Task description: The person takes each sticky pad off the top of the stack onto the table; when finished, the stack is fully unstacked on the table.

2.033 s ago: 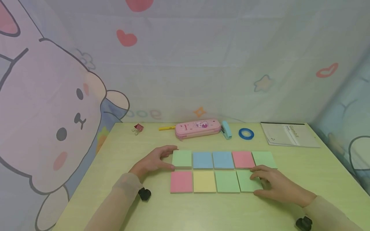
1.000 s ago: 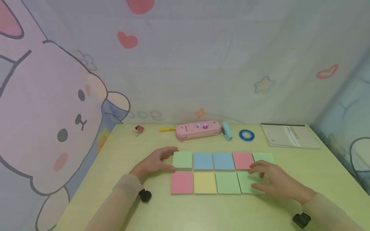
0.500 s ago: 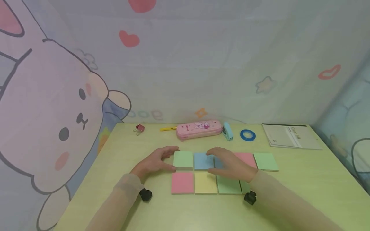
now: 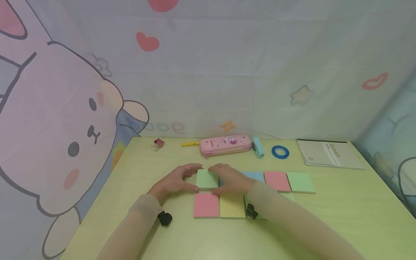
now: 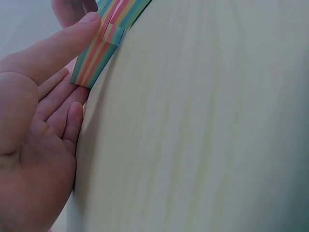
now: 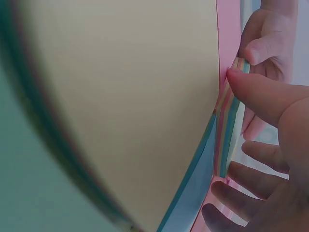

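Sticky note pads lie in two rows on the table in the head view. At the left end of the back row sits a green pad [image 4: 207, 179], striped along its sides. My left hand [image 4: 175, 180] holds its left side, thumb [image 5: 82, 31] at the near corner and fingers beyond. From the right, my right hand [image 4: 232, 179] grips the same pad between its thumb [image 6: 251, 87] in front and fingers behind. A blue pad is mostly covered by that hand. A pink pad [image 4: 206, 206] and a yellow pad [image 4: 232, 209] lie in front; my right sleeve partly covers the pads farther right.
Along the back lie a red binder clip [image 4: 158, 143], a yellow pen [image 4: 190, 143], a pink pencil case [image 4: 225, 145], a light blue stapler [image 4: 258, 147], a blue tape roll [image 4: 280, 152] and a notebook [image 4: 329, 153]. A printed curtain [image 4: 234, 72] hangs behind the table.
My right hand has left the pads at the right end of the front row and moved left over the rows to the green pad. My left hand has stayed at that pad.
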Available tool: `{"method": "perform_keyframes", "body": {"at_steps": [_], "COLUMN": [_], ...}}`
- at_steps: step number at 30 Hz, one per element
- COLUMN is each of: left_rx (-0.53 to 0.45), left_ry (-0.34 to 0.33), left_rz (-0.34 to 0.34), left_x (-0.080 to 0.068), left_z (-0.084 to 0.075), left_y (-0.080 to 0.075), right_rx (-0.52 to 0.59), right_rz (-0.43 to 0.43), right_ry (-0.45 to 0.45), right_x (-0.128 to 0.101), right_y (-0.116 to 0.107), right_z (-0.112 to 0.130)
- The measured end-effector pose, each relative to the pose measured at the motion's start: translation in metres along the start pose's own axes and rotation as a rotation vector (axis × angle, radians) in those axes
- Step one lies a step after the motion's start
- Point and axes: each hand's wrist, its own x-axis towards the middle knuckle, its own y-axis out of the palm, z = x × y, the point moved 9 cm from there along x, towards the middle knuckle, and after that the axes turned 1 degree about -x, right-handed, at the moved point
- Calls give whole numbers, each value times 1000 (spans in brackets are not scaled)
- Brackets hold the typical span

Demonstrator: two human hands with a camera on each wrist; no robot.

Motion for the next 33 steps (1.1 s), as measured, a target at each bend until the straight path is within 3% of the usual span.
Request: {"method": "perform_keyframes", "body": {"at_steps": [13,21,27,33], "left_rx": [1,2,16,12], "left_ry": [-8,27,56,48], "left_rz": [3,17,34,32], "left_x": [1,1,2,1], "left_z": [3,0,-1,-1], "left_y": [1,1,2,3], "right_rx": [-74,-118,-115,-103], "right_rz": [6,-33,-114,-232], "right_ry": [12,-8,-13,-49], "right_x": [12,7,-17,-64], "right_y": [6,-3,-23,-50], "right_z": [2,0,-18,-40]}}
